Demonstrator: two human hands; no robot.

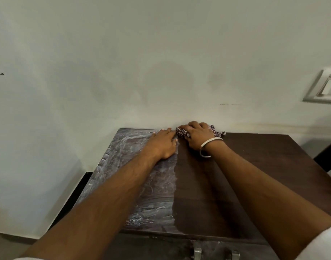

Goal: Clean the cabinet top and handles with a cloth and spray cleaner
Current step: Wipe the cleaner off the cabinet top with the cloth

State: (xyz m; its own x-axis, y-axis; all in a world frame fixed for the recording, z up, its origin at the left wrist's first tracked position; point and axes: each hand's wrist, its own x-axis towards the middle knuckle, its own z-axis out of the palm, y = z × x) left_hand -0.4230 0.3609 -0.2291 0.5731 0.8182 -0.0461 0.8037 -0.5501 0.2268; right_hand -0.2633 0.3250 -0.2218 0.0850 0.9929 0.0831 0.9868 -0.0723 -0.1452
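Observation:
The dark wooden cabinet top [264,166] runs from the wall toward me. Its left part is coated in whitish dust or smeared residue, while the right part looks dark and clean. A checked cloth [181,132] lies bunched at the far edge against the wall, and my right hand [197,136] presses down on it with curled fingers. A metal bangle circles that wrist. My left hand [163,144] lies flat, fingers apart, on the dusty part just left of the cloth. Two metal handles [197,253] show on the cabinet front at the bottom edge. No spray bottle is in view.
A pale wall [123,62] stands directly behind the cabinet. A white switch and socket plate [325,88] is mounted on it at the right. A dark skirting strip runs along the floor at the left, and a dark object edges in at the far right.

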